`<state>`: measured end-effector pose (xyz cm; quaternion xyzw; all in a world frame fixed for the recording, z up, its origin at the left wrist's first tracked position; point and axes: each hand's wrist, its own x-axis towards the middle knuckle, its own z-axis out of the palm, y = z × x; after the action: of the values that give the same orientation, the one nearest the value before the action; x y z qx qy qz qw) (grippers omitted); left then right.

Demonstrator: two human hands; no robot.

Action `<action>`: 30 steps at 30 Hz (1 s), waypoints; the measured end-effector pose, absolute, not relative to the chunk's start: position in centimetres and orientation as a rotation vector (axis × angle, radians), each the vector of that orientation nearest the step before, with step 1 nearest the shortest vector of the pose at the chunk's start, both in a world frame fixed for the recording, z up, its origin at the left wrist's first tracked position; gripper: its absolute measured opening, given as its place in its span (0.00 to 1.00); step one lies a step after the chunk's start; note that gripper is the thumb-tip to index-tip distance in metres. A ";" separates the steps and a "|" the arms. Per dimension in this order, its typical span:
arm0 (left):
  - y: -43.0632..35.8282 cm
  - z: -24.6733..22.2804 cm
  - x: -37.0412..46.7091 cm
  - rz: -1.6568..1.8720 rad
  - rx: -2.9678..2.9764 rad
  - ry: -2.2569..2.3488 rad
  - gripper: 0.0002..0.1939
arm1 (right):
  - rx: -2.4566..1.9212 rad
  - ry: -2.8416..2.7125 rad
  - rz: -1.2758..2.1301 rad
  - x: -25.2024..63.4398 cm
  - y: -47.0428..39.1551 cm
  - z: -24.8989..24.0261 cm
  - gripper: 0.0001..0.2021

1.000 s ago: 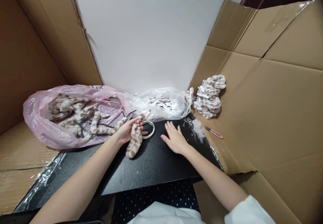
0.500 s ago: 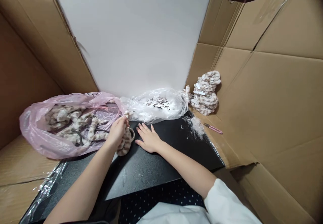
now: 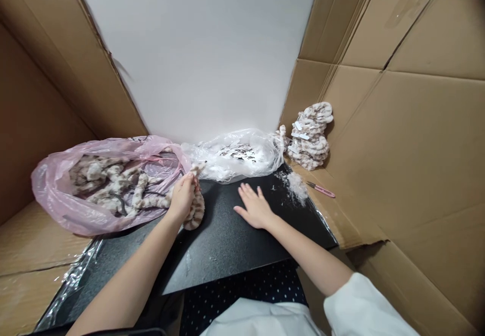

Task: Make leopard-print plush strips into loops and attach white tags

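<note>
My left hand [image 3: 184,197] is closed around a fluffy white-and-brown striped plush piece [image 3: 195,212], whose rounded end hangs below my fingers while a narrow tip pokes out above them. Just left of it lies an opened pink plastic bag [image 3: 53,199] holding more striped plush pieces [image 3: 96,172] with dark cords among them. My right hand [image 3: 255,207], fingers spread and palm down, rests over the black tabletop [image 3: 215,245] with nothing in it. Beyond it, a clear plastic bag [image 3: 261,146] contains many white tags or slips with dark marks.
Striped plush items with white tags [image 3: 310,139] are stacked at the right against the cardboard [image 3: 417,149]. In front of them lie a pink-handled cutting tool [image 3: 321,190] and a small heap of clear plastic bits [image 3: 297,188]. A pale wall [image 3: 204,63] stands behind.
My right hand has slid to the right across the tabletop, away from my left hand. The left has shifted slightly right with the plush piece, and a pale ring beside it is no longer visible.
</note>
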<state>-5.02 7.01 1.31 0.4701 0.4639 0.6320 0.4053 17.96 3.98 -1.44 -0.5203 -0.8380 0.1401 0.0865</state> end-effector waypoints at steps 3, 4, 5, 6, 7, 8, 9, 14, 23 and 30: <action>7.1 1.1 -4.7 1.613 1.190 1.171 0.16 | -1.856 -2.380 0.337 23.4 3.8 -0.8 0.34; 7.2 1.0 -4.6 1.614 1.193 1.172 0.16 | -1.927 -2.349 0.305 24.6 3.7 -0.4 0.34; 7.3 0.9 -4.5 1.613 1.198 1.173 0.17 | -1.965 -2.326 0.283 25.2 3.6 0.0 0.34; 7.3 0.9 -4.4 1.609 1.206 1.176 0.16 | -1.961 -2.322 0.275 25.4 3.3 0.4 0.34; 7.4 0.8 -4.4 1.604 1.215 1.179 0.16 | -1.914 -2.338 0.284 25.0 2.8 0.7 0.34; 7.4 0.8 -4.3 1.601 1.225 1.184 0.16 | -1.828 -2.377 0.315 24.3 2.2 0.8 0.35; 7.4 0.7 -4.3 1.600 1.235 1.190 0.16 | -1.710 -2.435 0.363 23.4 1.5 0.9 0.35; 7.3 0.4 -4.5 1.587 1.274 1.229 0.15 | -1.216 -2.711 0.555 20.2 -1.1 -0.4 0.38; 7.0 0.7 -4.2 1.549 1.315 1.254 0.16 | -1.919 -2.522 0.205 29.5 3.3 -0.3 0.33; 7.0 0.5 -4.2 1.538 1.341 1.268 0.16 | -1.570 -2.677 0.190 26.3 -0.6 -0.3 0.36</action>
<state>-4.19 7.04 0.50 0.5205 0.4921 0.5969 0.3615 26.26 -0.59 -0.32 -0.5050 -0.8608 0.0610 0.0160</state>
